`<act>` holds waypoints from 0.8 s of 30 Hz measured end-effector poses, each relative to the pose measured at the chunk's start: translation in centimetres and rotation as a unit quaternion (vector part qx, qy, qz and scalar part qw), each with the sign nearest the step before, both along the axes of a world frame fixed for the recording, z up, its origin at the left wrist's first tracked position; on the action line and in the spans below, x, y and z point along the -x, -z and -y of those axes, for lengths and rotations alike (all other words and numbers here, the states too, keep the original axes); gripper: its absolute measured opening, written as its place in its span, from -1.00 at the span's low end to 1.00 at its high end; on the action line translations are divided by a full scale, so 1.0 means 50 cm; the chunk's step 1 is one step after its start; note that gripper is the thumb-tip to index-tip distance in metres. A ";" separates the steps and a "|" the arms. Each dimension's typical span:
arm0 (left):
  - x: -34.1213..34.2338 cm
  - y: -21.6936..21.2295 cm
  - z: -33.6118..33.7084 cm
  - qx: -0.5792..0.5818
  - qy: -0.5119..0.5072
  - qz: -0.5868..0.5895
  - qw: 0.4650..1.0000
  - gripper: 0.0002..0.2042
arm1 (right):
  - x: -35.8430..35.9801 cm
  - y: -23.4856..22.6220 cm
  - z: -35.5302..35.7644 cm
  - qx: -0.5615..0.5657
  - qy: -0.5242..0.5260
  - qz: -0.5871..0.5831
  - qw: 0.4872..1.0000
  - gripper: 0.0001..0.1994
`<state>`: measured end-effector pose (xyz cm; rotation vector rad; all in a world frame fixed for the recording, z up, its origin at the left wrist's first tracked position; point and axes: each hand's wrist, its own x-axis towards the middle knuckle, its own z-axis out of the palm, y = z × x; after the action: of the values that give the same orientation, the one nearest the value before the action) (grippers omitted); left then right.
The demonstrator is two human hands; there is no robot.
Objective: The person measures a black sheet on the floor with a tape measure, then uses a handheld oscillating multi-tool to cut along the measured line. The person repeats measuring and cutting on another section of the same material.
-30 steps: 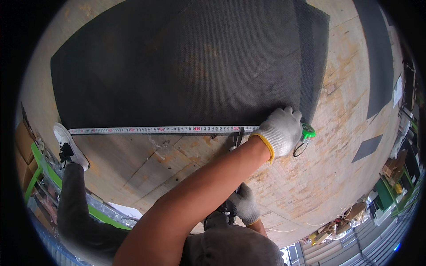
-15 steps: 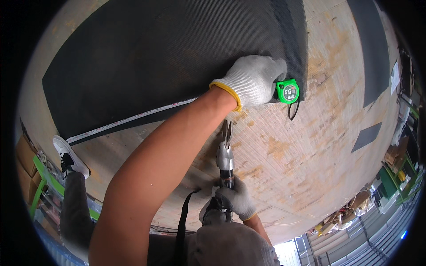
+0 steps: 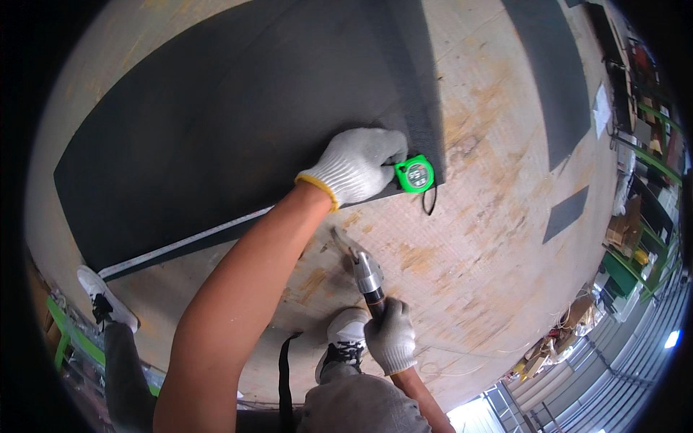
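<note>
Left hand: the left hand (image 3: 359,164), in a white knit glove with a yellow cuff, is pressing down on the edge of the large dark grey rubber-like mat (image 3: 238,123), its fingers curled together over the mat's edge and touching the green tape measure case.
Right hand: the right hand (image 3: 390,336), in a white knit glove, is gripping the dark handle of a tool with a shiny silver metal neck and a thin blade-like tip (image 3: 359,266); the fingers are wrapped tightly around the handle.
Tape measure: the small green round tape measure case (image 3: 415,175) is lying at the mat's lower right corner, just beside the left hand, with a black loop strap hanging below it; its pale metal tape (image 3: 180,245) is running out to the left along the mat's lower edge.
Tool tip: it is pointing up toward the mat's edge, near the left forearm, and is lying close to the floor; I cannot tell whether it is touching.
Floor: the worn tan plywood floor (image 3: 491,238) is carrying the mat, with further dark mat pieces (image 3: 556,79) lying well apart to the right.
Feet: a white and black sneaker (image 3: 345,345) is standing just beside the right hand; another white sneaker (image 3: 105,297) is standing at the left, near the tape's end.
</note>
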<state>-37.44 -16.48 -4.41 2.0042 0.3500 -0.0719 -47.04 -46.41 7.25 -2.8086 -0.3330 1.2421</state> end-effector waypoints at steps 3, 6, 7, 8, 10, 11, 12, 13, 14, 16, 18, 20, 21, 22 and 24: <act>-0.003 0.005 0.004 -0.019 0.004 0.008 1.000 -0.89 | -0.064 0.028 0.036 -0.054 -0.046 0.030 0.997 -0.50; -0.006 0.021 0.014 -0.025 0.001 0.037 0.999 -0.90 | -0.171 0.025 0.015 -0.162 -0.057 0.126 0.977 -0.32; -0.008 0.026 0.020 -0.043 0.009 0.031 0.999 -0.90 | -0.215 0.030 -0.016 -0.211 -0.068 0.156 0.962 -0.25; -0.014 0.029 0.022 -0.078 0.027 0.047 0.995 -0.89 | -0.268 0.043 -0.060 -0.242 -0.177 0.210 0.931 -0.19; -0.019 0.024 0.023 -0.096 0.018 0.000 0.995 -0.84 | -0.352 0.087 -0.171 -0.278 -0.263 0.214 0.899 -0.23; -0.013 0.017 0.022 -0.093 -0.001 -0.004 0.996 -0.81 | -0.376 0.115 -0.226 -0.315 -0.315 0.198 0.873 -0.24; -0.019 0.011 0.023 -0.104 0.018 -0.045 0.993 -0.81 | -0.388 0.140 -0.263 -0.309 -0.238 0.088 0.917 -0.26; -0.018 0.002 0.022 -0.104 -0.001 -0.038 0.994 -0.82 | -0.399 0.159 -0.293 -0.318 -0.349 0.176 0.864 -0.28; -0.019 -0.004 0.020 -0.099 -0.009 -0.044 0.994 -0.83 | -0.410 0.161 -0.294 -0.281 -0.344 0.164 0.881 -0.30; 0.009 -0.018 0.004 -0.033 -0.015 -0.038 0.999 -0.80 | -0.412 0.169 -0.297 -0.230 -0.384 0.167 0.878 -0.45; 0.097 -0.027 -0.019 0.024 -0.090 -0.021 0.995 -0.73 | -0.418 0.164 -0.287 -0.212 -0.434 0.171 0.859 -0.58; 0.230 -0.033 -0.072 -0.094 -0.190 -0.011 0.977 -0.68 | -0.431 0.166 -0.289 -0.256 -0.471 0.178 0.825 -0.67; 0.315 -0.040 -0.099 -0.192 -0.239 -0.004 0.952 -0.66 | -0.441 0.166 -0.293 -0.255 -0.479 0.161 0.824 -0.73; 0.402 -0.046 -0.132 -0.261 -0.294 -0.117 0.912 -0.61 | -0.455 0.165 -0.299 -0.241 -0.490 0.123 0.829 -0.74; 0.572 -0.061 -0.241 -0.265 -0.300 -0.341 0.850 -0.43 | -0.481 0.160 -0.308 -0.224 -0.503 0.070 0.832 -0.76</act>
<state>-66.06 -4.45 -1.35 2.2490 1.5880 -0.3253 -23.01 -31.01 -0.74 -2.2505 -1.9880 0.8092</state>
